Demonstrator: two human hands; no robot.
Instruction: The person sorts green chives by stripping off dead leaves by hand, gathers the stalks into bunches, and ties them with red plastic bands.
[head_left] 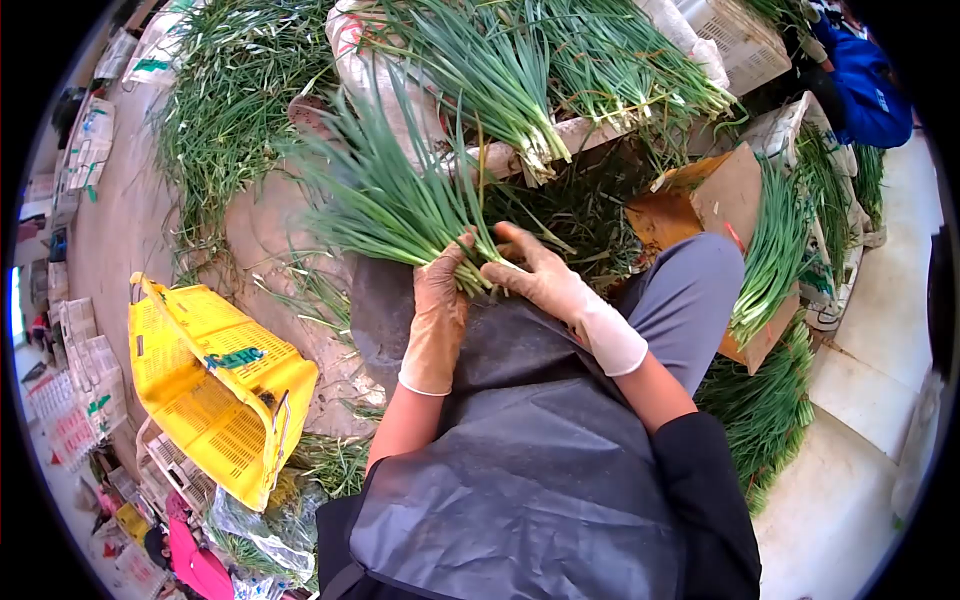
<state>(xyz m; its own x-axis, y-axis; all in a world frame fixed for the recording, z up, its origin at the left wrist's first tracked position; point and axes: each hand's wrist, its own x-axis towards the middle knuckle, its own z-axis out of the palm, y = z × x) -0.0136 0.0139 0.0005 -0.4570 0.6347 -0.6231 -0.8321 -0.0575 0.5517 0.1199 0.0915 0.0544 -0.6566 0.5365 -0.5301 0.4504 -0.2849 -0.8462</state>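
A loose bunch of garlic chives (400, 200) fans out up and to the left over my lap, its pale stem ends pointing towards me. My left hand (440, 275), in a soiled pale rubber glove, is wrapped round the stems from the left. From the right, my right hand (545, 280), gloved the same way, has its thumb and fingers about a few stems at the bunch's edge. A dark apron (510, 430) covers my lap below both hands.
Bundled chives (630, 60) lie on a padded bench ahead, with a heap of loose greens (235, 110) to its left. A tipped yellow crate (220, 380) lies at left. At right are a cardboard box (725, 195), more bundles (770, 250) and a person in blue (865, 85).
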